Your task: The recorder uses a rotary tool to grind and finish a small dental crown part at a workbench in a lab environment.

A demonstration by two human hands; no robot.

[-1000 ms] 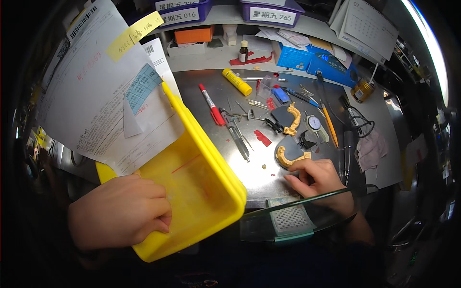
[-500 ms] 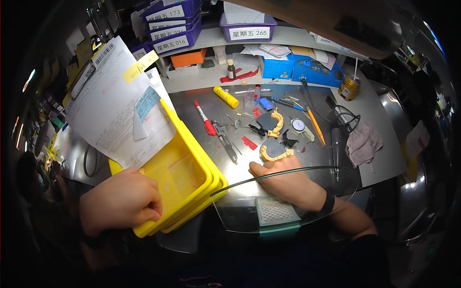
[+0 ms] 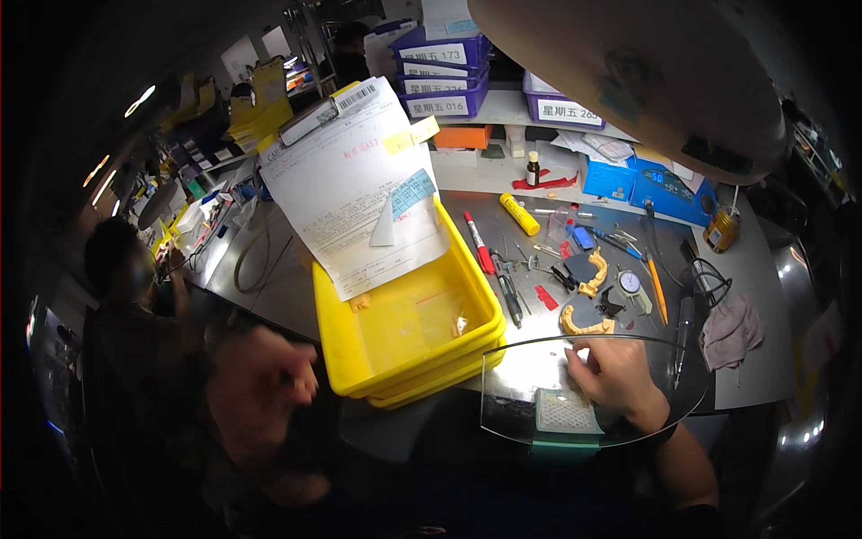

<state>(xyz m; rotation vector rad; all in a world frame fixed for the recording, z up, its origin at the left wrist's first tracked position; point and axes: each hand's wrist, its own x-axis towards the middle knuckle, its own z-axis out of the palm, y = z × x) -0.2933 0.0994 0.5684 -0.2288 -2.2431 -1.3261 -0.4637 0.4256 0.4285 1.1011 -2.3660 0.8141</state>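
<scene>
Work seems to be at a handling step: the left hand (image 3: 260,386), too blurred to tell open from closed, is just beside the deep yellow plastic tray (image 3: 431,359). The tan, horseshoe-shaped dental model (image 3: 579,330) lies just beyond the right hand (image 3: 620,370), whose fingers are curled, contents hidden; lifting the model would call for spreading them.

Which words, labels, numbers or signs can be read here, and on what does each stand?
I don't copy wording, but text stands on:
Purple bins: large label print, legible.
Paper sheet: red writing; small print unreadable.
Yellow note: handwriting blurred.
Blue device: lit digits.
Dial gauge: marks too small.
</scene>
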